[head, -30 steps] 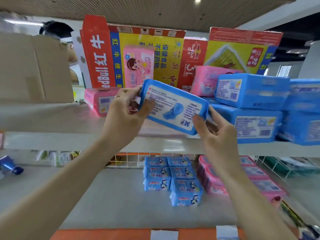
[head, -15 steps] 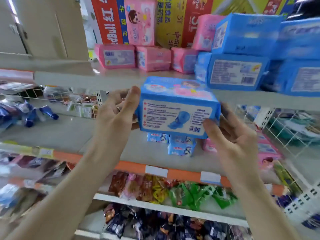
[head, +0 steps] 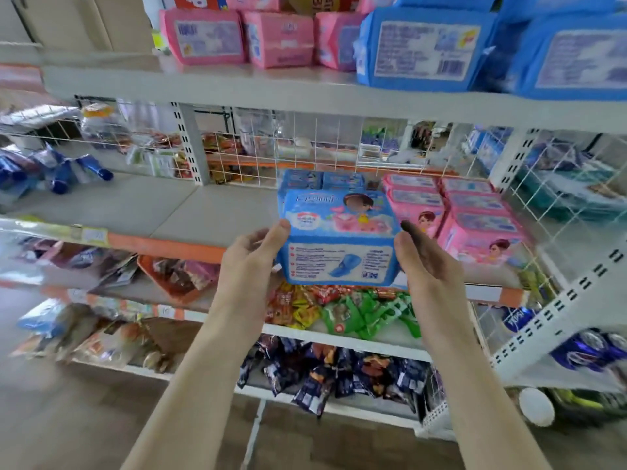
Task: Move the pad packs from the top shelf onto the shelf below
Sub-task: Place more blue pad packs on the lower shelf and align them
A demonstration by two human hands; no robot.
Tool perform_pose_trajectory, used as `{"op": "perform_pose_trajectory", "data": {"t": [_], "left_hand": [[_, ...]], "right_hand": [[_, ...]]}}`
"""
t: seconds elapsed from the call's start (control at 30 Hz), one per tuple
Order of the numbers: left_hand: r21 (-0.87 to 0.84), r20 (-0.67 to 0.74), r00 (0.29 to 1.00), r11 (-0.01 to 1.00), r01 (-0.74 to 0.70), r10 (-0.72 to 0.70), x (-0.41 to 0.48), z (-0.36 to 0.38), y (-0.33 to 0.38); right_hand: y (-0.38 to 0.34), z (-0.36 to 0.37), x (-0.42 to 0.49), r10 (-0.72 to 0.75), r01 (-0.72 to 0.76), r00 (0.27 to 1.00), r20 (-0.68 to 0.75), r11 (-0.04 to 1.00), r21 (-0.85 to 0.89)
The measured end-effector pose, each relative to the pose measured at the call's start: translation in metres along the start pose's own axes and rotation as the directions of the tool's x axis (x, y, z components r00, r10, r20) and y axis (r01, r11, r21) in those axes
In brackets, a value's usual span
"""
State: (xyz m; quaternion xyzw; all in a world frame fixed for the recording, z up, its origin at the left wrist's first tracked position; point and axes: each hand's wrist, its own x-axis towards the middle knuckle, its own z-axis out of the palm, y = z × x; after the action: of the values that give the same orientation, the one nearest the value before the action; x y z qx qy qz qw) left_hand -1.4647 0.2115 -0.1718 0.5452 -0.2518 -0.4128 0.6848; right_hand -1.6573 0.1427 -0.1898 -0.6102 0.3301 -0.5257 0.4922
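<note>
- Clasping the blue pad pack (head: 339, 239) by its two short ends: curling the left hand (head: 251, 262) round the left end with the thumb on the top corner, and the right hand (head: 429, 262) round the right end. Probably gripping it this way to hold the soft pack level, picture side up.
- Hovering the pack over the near lip of the shelf below (head: 152, 205), not yet resting it there, well under the top shelf (head: 237, 91).
- Apparently lining it up with the lower blue packs (head: 322, 179) sitting just behind it on the far side, and sorting by colour: lower pink packs (head: 475, 215) lying in stacked rows just to the right.
- Leaving plenty overhead: upper pink packs (head: 237, 37) and upper blue packs (head: 424, 49) sitting close to the top shelf's near edge. Judging the task far from done.
- Working with little room on the right: holding the right hand near the pink stack, with the wire divider (head: 559, 198) closing that end beyond it.
- Having wide bare shelf to the left for sliding, and a wire back grid (head: 305, 147) stopping any push too far.
- Needing care at the orange price strip (head: 169, 247) along the near edge: setting the pack down too near risks tipping it onto the snack packets (head: 366, 317) underneath.
</note>
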Motion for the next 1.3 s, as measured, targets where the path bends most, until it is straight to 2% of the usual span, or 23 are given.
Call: {"op": "perform_pose_trajectory", "data": {"t": [0.13, 0.23, 0.33, 0.4, 0.5, 0.6, 0.77, 0.9, 1.17, 1.3], "left_hand": [[-0.091, 0.109, 0.993, 0.994, 0.055, -0.045, -0.012, -0.003, -0.015], [-0.026, 0.17, 0.986, 1.0, 0.009, -0.004, -0.019, 0.0, -0.023], [0.079, 0.219, 0.975, 0.995, -0.059, 0.04, -0.026, 0.007, -0.026], [0.178, 0.22, 0.974, 0.98, -0.09, 0.049, -0.028, 0.009, -0.028], [0.269, 0.148, 0.987, 0.957, -0.109, 0.071, -0.028, 0.01, -0.03], [0.257, 0.185, 0.979, 0.957, -0.134, 0.087, -0.03, 0.008, -0.027], [0.272, 0.29, 0.938, 0.924, -0.27, 0.189, -0.036, 0.005, -0.023], [0.229, 0.288, 0.936, 0.934, -0.274, 0.204, -0.039, 0.003, -0.023], [0.212, 0.304, 0.931, 0.938, -0.274, 0.203, -0.041, 0.003, -0.03], [0.224, 0.263, 0.948, 0.944, -0.241, 0.18, -0.04, 0.0, -0.033]], "right_hand": [[0.006, -0.003, -0.02, 0.081, -0.081, 0.997, 0.014, 0.996, 0.038], [0.008, -0.009, -0.028, 0.1, -0.1, 0.993, -0.058, 0.995, 0.007], [0.002, -0.014, -0.027, 0.071, -0.073, 0.995, -0.07, 0.997, -0.031], [0.001, -0.019, -0.026, 0.053, -0.057, 0.996, -0.072, 0.997, -0.055], [0.003, -0.022, -0.03, 0.017, -0.021, 0.996, -0.088, 0.999, -0.046], [0.005, -0.02, -0.034, -0.004, 0.003, 0.995, -0.095, 1.0, -0.016], [0.008, -0.024, -0.036, -0.026, 0.026, 1.0, -0.003, 0.999, 0.025], [0.009, -0.028, -0.037, -0.049, 0.047, 0.998, 0.04, 0.998, 0.042], [0.011, -0.03, -0.041, -0.071, 0.068, 0.997, 0.031, 0.995, 0.077], [0.009, -0.03, -0.045, -0.09, 0.086, 0.996, 0.025, 0.989, 0.119]]}}
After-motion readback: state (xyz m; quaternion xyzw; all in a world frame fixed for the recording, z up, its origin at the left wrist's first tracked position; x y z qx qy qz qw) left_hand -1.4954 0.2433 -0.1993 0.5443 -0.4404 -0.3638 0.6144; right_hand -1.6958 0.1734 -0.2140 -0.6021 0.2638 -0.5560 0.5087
